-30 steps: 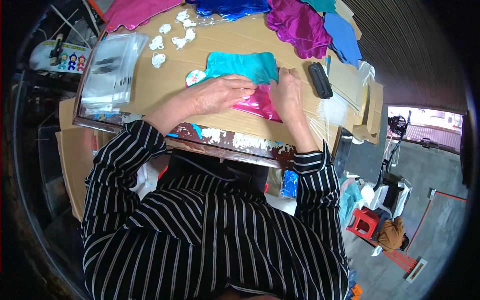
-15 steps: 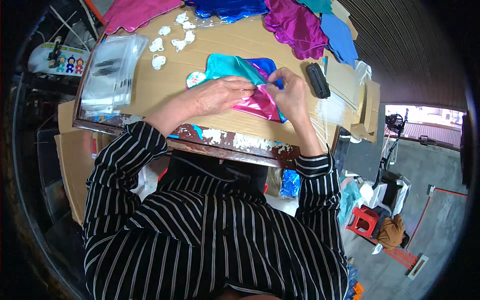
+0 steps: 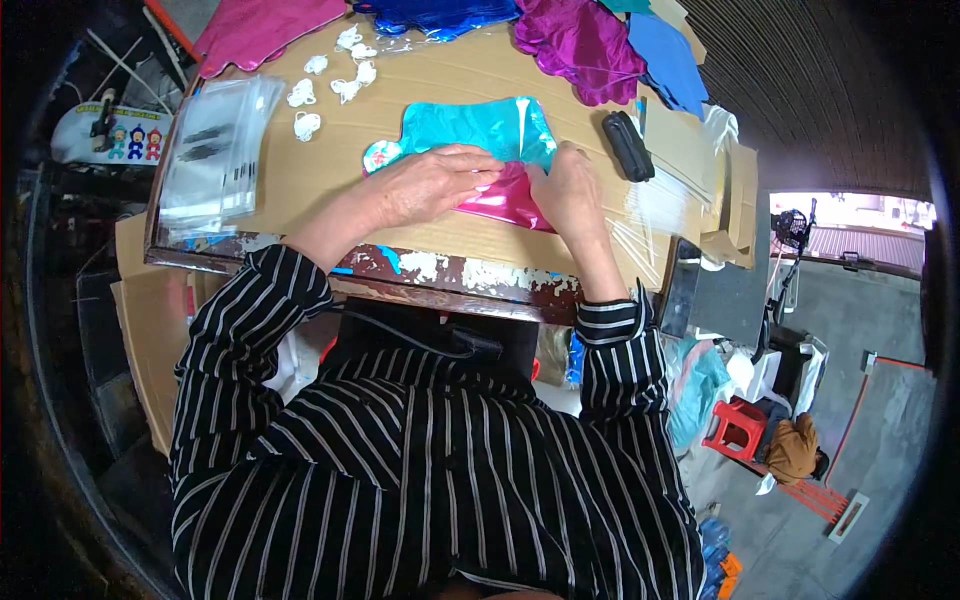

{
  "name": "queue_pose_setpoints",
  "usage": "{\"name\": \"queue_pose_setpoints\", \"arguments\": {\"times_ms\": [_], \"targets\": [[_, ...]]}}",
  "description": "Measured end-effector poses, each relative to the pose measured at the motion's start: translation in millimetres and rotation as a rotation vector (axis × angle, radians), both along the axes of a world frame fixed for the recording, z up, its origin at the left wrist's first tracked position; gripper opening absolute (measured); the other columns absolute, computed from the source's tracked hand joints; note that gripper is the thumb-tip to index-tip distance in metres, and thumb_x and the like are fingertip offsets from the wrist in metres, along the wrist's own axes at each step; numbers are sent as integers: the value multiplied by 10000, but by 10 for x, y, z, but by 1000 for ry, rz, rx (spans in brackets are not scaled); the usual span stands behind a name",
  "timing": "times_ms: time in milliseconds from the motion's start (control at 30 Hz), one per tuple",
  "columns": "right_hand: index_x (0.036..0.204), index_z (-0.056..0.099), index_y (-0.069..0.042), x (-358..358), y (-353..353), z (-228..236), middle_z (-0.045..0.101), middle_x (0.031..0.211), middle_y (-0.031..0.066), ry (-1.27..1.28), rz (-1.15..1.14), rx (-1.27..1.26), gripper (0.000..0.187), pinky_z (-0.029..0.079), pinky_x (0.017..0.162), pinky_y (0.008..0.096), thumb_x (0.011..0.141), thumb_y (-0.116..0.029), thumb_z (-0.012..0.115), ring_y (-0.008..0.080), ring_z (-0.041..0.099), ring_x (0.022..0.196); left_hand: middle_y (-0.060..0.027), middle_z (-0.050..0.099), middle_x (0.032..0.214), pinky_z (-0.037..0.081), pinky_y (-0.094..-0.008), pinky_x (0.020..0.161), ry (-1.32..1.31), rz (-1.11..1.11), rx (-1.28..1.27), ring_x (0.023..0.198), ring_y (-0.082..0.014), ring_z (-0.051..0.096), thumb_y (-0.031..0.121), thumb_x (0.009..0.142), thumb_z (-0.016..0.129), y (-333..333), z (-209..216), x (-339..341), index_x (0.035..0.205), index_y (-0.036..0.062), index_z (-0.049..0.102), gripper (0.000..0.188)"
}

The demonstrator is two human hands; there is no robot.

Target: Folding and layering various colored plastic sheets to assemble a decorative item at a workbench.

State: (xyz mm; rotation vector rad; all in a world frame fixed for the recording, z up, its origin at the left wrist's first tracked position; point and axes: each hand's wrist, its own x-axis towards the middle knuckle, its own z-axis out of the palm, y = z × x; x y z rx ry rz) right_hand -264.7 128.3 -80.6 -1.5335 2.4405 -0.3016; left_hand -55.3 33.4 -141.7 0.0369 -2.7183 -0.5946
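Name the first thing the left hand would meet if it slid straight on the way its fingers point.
The left hand would probably meet the thumb side of the bare right hand first, across the shiny teal sheet and shiny pink sheet; relative heights are hard to judge.

pink foil [image 3: 510,205]: partly hidden under left hand [image 3: 430,186] | blue foil [image 3: 440,15]: cut by top edge

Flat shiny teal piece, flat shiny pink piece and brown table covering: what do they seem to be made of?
Flat shiny teal piece and flat shiny pink piece: probably metallised plastic film, glossy, judging by bright highlights; coated fabric can't be ruled out. Brown table covering: likely cardboard, matt, with faint straight creases.
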Motion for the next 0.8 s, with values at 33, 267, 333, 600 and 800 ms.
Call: {"name": "queue_pose_setpoints", "arguments": {"times_ms": [33, 267, 333, 600, 800], "targets": [[1049, 683, 85, 9, -9, 8, 710, 976, 313, -24, -36, 43, 411, 542, 913, 508, 824, -247, 778, 463, 671, 1031, -100, 583, 1462, 442, -409, 1167, -7, 15, 31, 1374, -297, 508, 135, 1002, 577, 9, 5, -9, 1336, 21, 624, 357], [1066, 699, 73, -91, -24, 34, 731, 1001, 280, -207, 65, -54, 421, 566, 837, 474, 795, -233, 796, 441, 708, 921, -90, 571, 1481, 416, -417, 1183, -41, 37, 104, 1386, -305, 494, 169, 1025, 560, 20, 51, -13, 1363, 48, 617, 364], [1077, 705, 68, -98, -32, 57, 743, 1003, 262, -241, 85, -59, 425, 573, 810, 453, 787, -227, 804, 414, 724, 900, -89, 568, 1486, 421, -420, 1178, -58, 46, 88, 1387, -307, 493, 172, 1024, 561, 18, 48, 5, 1363, 50, 617, 364], [1017, 723, 77, -549, -307, -71, 736, 862, 48, -664, 109, -121, 242, 509, 669, 252, 828, -49, 807, 104, 646, 762, -113, 614, 1413, 500, -380, 1114, 80, 48, -14, 1344, -289, 537, 116, 909, 652, 65, 19, -6, 1211, -5, 696, 329], [1023, 717, 69, -578, -458, -37, 735, 868, 55, -636, 207, -192, 177, 527, 699, 269, 865, -1, 753, 112, 654, 760, -65, 591, 1465, 445, -412, 1161, -18, 37, 113, 1363, -308, 519, 138, 998, 588, 75, 84, -23, 1345, 52, 629, 360]]}}
